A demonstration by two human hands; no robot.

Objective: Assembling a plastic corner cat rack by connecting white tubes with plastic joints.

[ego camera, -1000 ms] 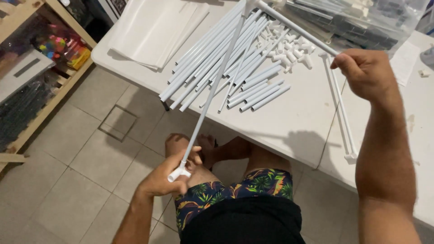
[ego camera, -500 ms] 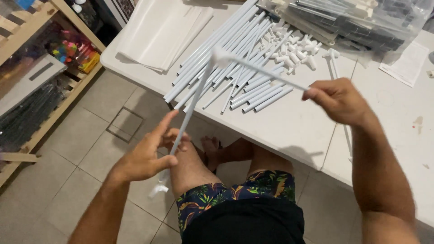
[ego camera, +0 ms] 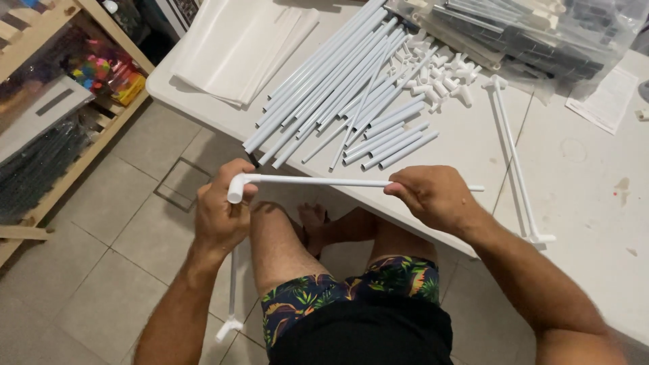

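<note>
— Holding a thin white tube (ego camera: 338, 181) level over the lap now, is the person? Half a second ago it was slanting up toward the table (ego camera: 473, 155).

— Yes, the tube is lying nearly horizontal just off the table's near edge. The left hand (ego camera: 220, 213) is clenching around the white elbow connector (ego camera: 235, 189) at the tube's left end, and a second tube (ego camera: 232, 284) is hanging down from that connector toward the floor tiles, ending in another small fitting (ego camera: 228, 329).

— So the corner joint is looking seated?

— I'd judge so; the two tubes are meeting at a right angle.

— And the right hand (ego camera: 433, 196)?

— It is pinching the level tube farther along, wrist bent, forearm crossing the table's edge.

— Beyond that?

— Loose white tubes (ego camera: 351, 101) are lying on the table, small connectors (ego camera: 439, 78) beside them, and another joined tube (ego camera: 517, 162) is resting on the table.
</note>
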